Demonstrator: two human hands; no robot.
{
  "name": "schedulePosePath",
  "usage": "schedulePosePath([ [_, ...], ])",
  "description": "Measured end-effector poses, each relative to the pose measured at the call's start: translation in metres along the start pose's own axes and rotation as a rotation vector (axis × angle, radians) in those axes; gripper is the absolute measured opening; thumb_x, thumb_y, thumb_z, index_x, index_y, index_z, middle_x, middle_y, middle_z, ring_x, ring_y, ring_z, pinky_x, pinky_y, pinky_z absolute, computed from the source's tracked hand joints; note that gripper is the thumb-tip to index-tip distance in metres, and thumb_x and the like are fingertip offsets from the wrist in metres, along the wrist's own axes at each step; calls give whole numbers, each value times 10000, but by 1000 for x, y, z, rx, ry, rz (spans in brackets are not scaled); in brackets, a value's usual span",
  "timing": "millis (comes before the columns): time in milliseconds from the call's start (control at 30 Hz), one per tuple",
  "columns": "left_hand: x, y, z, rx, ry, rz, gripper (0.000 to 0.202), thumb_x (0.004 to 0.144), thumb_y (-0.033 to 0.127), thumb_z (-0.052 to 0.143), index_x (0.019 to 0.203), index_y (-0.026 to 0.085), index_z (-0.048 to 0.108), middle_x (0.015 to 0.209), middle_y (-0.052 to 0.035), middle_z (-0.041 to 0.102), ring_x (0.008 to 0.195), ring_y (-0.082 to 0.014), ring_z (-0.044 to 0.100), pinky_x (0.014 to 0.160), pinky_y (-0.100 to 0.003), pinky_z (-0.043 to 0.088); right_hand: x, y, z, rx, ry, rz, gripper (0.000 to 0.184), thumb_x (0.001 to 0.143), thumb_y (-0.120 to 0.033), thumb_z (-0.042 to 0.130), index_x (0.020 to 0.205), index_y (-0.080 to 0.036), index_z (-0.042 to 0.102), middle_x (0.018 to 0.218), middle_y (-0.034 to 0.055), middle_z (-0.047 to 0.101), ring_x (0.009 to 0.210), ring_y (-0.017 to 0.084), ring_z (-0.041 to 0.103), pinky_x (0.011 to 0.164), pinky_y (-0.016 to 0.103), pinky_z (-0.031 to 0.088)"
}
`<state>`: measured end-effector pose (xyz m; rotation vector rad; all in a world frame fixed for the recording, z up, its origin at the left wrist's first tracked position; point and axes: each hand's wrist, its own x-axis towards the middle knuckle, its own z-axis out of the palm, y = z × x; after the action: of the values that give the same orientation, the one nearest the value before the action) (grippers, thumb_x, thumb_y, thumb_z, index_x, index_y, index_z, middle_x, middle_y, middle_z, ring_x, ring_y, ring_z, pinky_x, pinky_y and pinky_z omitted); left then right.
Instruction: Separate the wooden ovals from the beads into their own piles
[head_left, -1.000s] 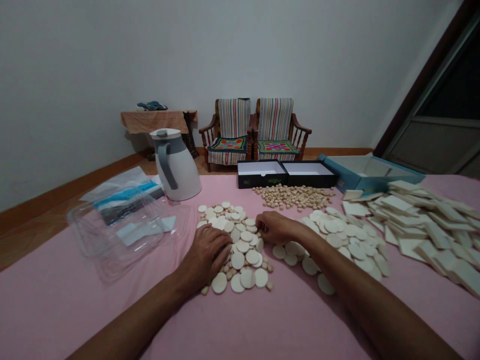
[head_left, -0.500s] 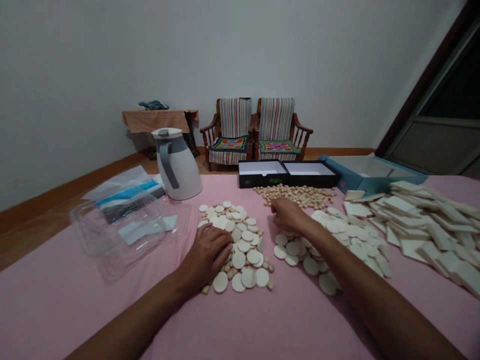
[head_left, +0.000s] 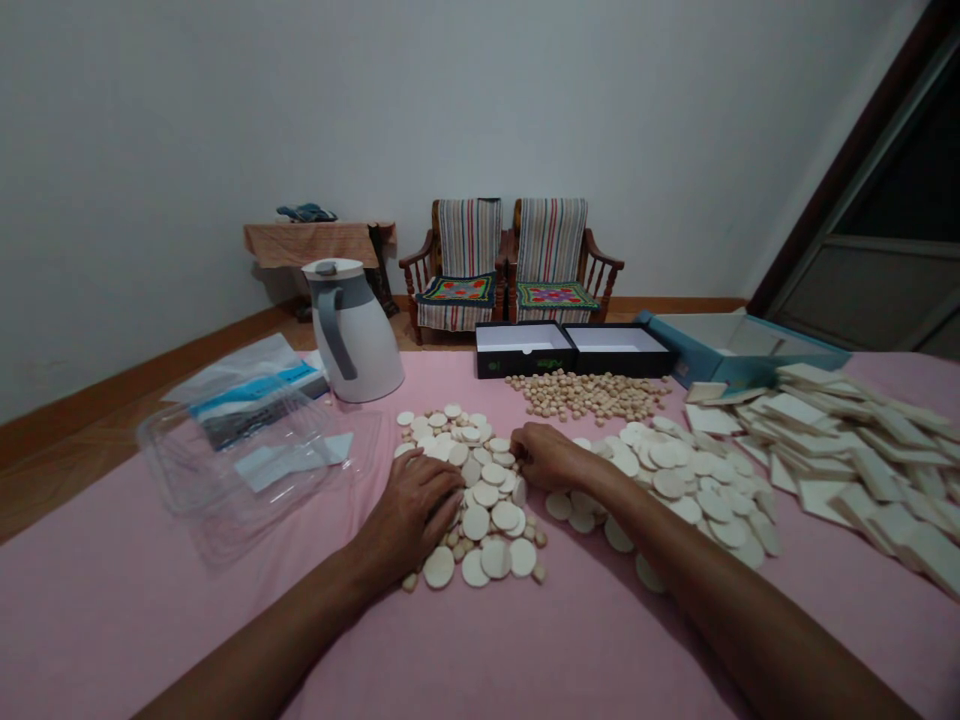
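My left hand lies palm down on the left side of a mixed pile of pale round wooden discs and small wooden pieces, its fingers stretched out over them. At the pile's right edge, my right hand has its fingers curled and pressed together; what they hold, if anything, is hidden. Below my right forearm spreads a second heap of round wooden discs. Farther back lies a heap of small wooden pieces.
Flat wooden tiles are heaped at the right. Two black boxes and a blue box stand behind. A white jug and clear plastic containers are at the left, on the pink cloth.
My right hand has moved left and nearer, from beside the small-piece heap to the right edge of the mixed pile. My left hand has stayed in place.
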<state>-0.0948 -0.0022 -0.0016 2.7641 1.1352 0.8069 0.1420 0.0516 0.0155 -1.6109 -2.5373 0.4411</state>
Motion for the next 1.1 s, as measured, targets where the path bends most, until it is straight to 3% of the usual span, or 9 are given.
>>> schedulePosePath([
  [167, 1, 1, -1, 4, 7, -1, 186, 903, 190, 486, 1003, 211, 642, 985, -48, 667, 947, -191, 577, 1002, -457, 320, 0, 6, -8, -13, 5, 87, 200, 725, -128, 565, 886, -187, 667, 895, 47, 690, 792, 150, 601, 634, 214, 372],
  [300, 0, 0, 0, -2, 6, 6, 190, 902, 187, 487, 1009, 213, 641, 982, -47, 672, 937, -188, 584, 999, -450, 326, -6, 24, -27, -76, 77, 259, 199, 750, -135, 553, 921, -168, 651, 927, 98, 682, 849, 207, 610, 652, 260, 377],
  [400, 0, -1, 0, 0, 7, 10, 190, 907, 192, 481, 1010, 211, 639, 981, -49, 673, 935, -189, 585, 1004, -455, 323, -11, 34, -39, -150, 246, 420, 240, 815, -137, 495, 1027, -132, 607, 1009, 165, 650, 914, 251, 602, 675, 298, 382],
  [500, 0, -1, 0, 4, 8, 8, 193, 908, 190, 478, 1013, 211, 639, 986, -51, 671, 940, -190, 585, 1008, -460, 322, -13, 34, -44, -205, 433, 455, 235, 867, -165, 459, 1063, -140, 586, 1066, 167, 630, 951, 243, 593, 703, 300, 385],
  [533, 0, -1, 0, 4, 10, 8, 194, 907, 191, 478, 1013, 210, 639, 986, -52, 671, 941, -191, 585, 1008, -460, 324, -12, 32, -44, -189, 416, 418, 206, 861, -164, 471, 1016, -153, 606, 1040, 146, 643, 936, 231, 597, 702, 291, 384],
  [633, 1, 0, 0, 5, 8, 9, 199, 908, 198, 477, 1015, 210, 644, 981, -56, 674, 934, -192, 586, 1004, -461, 330, -9, 22, -37, -47, 171, 221, 131, 790, -122, 538, 843, -170, 648, 886, 75, 681, 820, 180, 609, 661, 251, 376],
  [733, 1, 0, -1, 7, 1, 2, 200, 909, 195, 477, 1017, 210, 646, 985, -54, 673, 938, -192, 582, 1004, -464, 327, -6, 10, -25, 91, 15, 37, 100, 726, -120, 598, 799, -157, 656, 822, 45, 683, 739, 142, 597, 626, 220, 377],
  [933, 1, 0, 0, -4, 13, 12, 194, 910, 210, 482, 1012, 213, 648, 978, -56, 674, 922, -191, 585, 997, -460, 338, -2, -3, -1, 122, 4, 18, 182, 712, -150, 606, 890, -152, 647, 868, 49, 676, 731, 130, 564, 623, 212, 375],
  [1100, 1, 1, -1, -1, 13, 4, 188, 909, 206, 487, 1009, 214, 646, 980, -53, 675, 931, -194, 585, 1002, -464, 331, 0, 3, -1, 92, 18, 49, 184, 688, -96, 584, 845, -168, 649, 842, 24, 673, 741, 125, 564, 620, 200, 365],
])
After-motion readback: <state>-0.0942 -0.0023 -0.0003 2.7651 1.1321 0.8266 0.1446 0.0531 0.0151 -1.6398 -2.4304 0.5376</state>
